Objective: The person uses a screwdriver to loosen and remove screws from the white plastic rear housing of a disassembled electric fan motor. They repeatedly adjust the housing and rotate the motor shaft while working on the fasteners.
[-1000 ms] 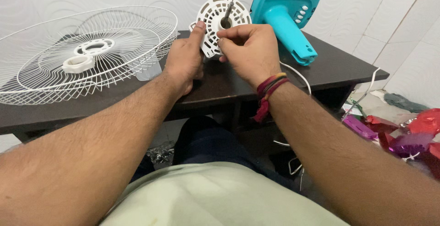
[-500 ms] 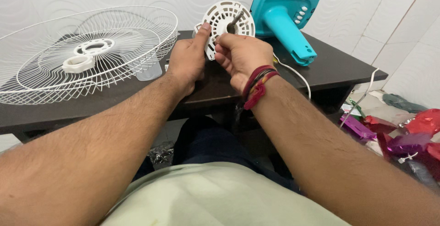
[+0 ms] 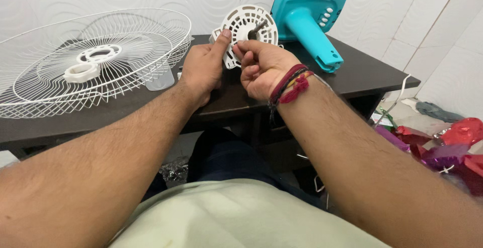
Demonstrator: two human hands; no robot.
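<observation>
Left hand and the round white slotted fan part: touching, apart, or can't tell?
Touching. The head view shows the left hand with its thumb pressed on the rim of the round white slotted part.

Both forearms stretched forward, left hand in a closed grip, thumb raised, right hand curled, fingertips pinched.

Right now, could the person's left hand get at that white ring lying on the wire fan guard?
Probably yes: the white ring lies uncovered atop the wire fan guard, but the left hand is holding the round white motor cover.
</observation>
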